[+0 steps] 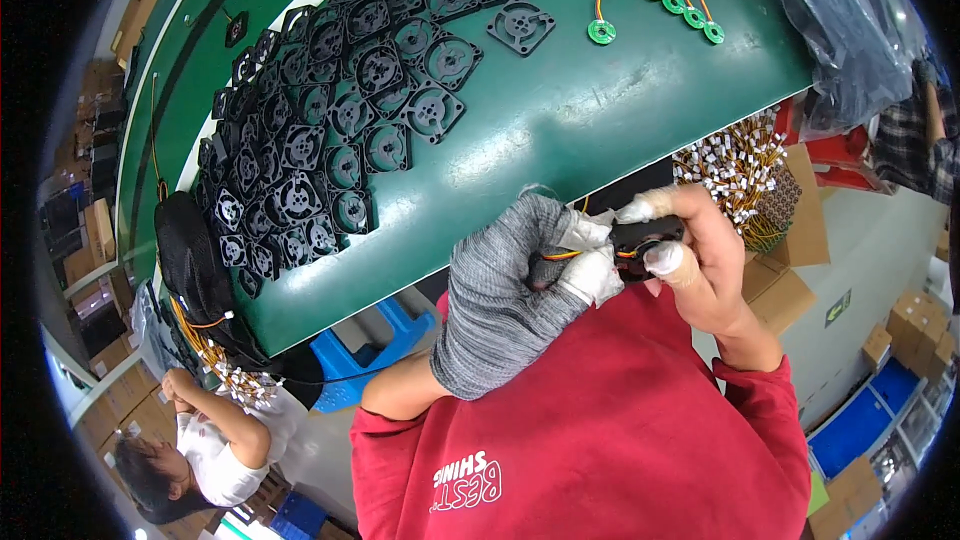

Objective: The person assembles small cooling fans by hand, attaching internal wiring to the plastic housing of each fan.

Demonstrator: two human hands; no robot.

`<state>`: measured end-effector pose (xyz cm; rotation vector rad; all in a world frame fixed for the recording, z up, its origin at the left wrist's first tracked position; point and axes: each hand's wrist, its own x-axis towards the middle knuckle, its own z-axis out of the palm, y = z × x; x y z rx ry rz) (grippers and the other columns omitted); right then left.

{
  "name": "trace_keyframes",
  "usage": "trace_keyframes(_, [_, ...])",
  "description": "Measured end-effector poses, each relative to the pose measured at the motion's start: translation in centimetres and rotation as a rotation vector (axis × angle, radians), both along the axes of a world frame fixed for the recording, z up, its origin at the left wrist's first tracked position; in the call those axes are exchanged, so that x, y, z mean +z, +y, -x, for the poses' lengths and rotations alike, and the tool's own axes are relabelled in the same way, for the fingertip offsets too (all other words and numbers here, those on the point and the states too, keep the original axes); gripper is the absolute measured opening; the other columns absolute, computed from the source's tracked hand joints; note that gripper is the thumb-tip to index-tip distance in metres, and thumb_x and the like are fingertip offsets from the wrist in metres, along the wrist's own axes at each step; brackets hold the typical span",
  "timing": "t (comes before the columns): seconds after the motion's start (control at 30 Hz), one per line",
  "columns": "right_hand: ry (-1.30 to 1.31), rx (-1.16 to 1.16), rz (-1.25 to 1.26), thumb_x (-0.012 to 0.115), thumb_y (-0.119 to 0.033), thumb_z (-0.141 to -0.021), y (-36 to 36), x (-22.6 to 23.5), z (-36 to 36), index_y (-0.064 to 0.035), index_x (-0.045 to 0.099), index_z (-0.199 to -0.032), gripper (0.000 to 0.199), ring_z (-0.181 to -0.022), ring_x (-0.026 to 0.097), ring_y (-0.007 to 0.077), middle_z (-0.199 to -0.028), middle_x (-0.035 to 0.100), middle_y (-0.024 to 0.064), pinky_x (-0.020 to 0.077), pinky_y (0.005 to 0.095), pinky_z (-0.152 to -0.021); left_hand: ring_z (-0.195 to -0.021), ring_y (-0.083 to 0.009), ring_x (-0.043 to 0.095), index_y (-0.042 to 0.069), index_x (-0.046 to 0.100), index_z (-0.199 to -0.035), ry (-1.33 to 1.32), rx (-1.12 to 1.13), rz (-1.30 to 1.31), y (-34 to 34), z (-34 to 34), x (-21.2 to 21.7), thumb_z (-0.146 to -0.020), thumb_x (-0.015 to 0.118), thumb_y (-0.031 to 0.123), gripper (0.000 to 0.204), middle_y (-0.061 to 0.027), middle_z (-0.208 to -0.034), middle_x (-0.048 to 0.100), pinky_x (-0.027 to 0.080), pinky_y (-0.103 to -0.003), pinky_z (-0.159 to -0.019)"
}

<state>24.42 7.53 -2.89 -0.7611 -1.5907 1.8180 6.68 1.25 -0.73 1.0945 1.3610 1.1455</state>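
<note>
My left hand [505, 290], in a grey glove with white-wrapped fingertips, pinches thin yellow and orange wires [562, 256]. Opposite it, my right hand [718, 275] is bare apart from white wrapping on its thumb and a fingertip. It grips a small black square fan housing [645, 233] by the edges. The wires reach into the housing, just off the table's near edge. Fingers cover most of the housing's inside, so how the wires sit there cannot be seen.
On the green table [560, 120] lie many black fan frames [350, 115] and several green ring circuit boards [602, 32] with wires. A box [785, 210] of white-plugged wires stands at right, clear plastic bags [850, 30] beyond. A blue stool [370, 350] and another person [225, 440] are at lower left.
</note>
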Motion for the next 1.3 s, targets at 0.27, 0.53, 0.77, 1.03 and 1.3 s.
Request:
trace_keyframes(0.27, [0.153, 0.072, 0.293, 0.045, -0.021, -0.091, 0.5, 0.3, 0.0, 0.0045, 0.046, -0.107, 0.030, -0.060, 0.057, 0.0118, -0.081, 0.059, 0.0098, 0.0337, 0.0172, -0.044, -0.060, -0.0086, 0.057, 0.004, 0.056, -0.088, 0.258, -0.016, -0.148, -0.2, -0.3, 0.6, -0.077, 0.064, 0.008, 0.014, -0.0029, -0.074, 0.060, 0.044, -0.021, -0.055])
trace_keyframes(0.53, [0.331, 0.174, 0.791, 0.053, -0.030, -0.086, 0.7, -0.8, 0.8, 0.0069, 0.045, -0.106, 0.043, -0.045, 0.057, 0.0133, -0.083, 0.060, 0.0144, 0.0285, 0.0163, -0.030, -0.069, -0.0093, 0.054, 0.000, 0.054, -0.090, -0.540, 0.004, 0.321, -0.1, 0.6, 1.4, -0.076, 0.061, 0.000, 0.015, -0.0047, -0.079, 0.054, 0.044, -0.023, -0.062])
trace_keyframes(0.77, [0.382, 0.157, 0.904, 0.053, -0.032, -0.086, 0.4, -1.2, 1.0, 0.0083, 0.044, -0.105, 0.046, -0.047, 0.058, 0.0145, -0.083, 0.060, 0.0163, 0.0304, 0.0149, -0.031, -0.063, -0.0057, 0.049, 0.002, 0.055, -0.088, -0.625, -0.014, 0.421, 0.1, 0.9, 1.4, -0.079, 0.058, 0.005, 0.010, -0.0008, -0.075, 0.053, 0.039, -0.019, -0.055])
trace_keyframes(1.03, [0.411, 0.252, 0.906, 0.047, -0.031, -0.089, 0.5, -1.4, 1.2, 0.0016, 0.042, -0.115, 0.042, -0.059, 0.060, 0.0201, -0.078, 0.059, 0.0157, 0.0409, 0.0211, -0.045, -0.060, -0.0024, 0.045, 0.003, 0.055, -0.088, -0.657, 0.027, 0.441, -0.1, 1.3, 1.4, -0.079, 0.057, 0.006, 0.009, 0.0015, -0.071, 0.051, 0.035, -0.017, -0.052])
trace_keyframes(1.3, [0.438, 0.293, 0.894, 0.047, -0.031, -0.089, 1.1, -1.4, 1.8, 0.0006, 0.041, -0.116, 0.042, -0.066, 0.063, 0.0234, -0.080, 0.059, 0.0145, 0.0465, 0.0239, -0.051, -0.055, -0.0033, 0.045, 0.002, 0.054, -0.092, -0.681, 0.003, 0.399, -0.2, 2.4, 0.9, -0.080, 0.056, 0.005, 0.012, 0.0002, -0.070, 0.051, 0.035, -0.016, -0.048])
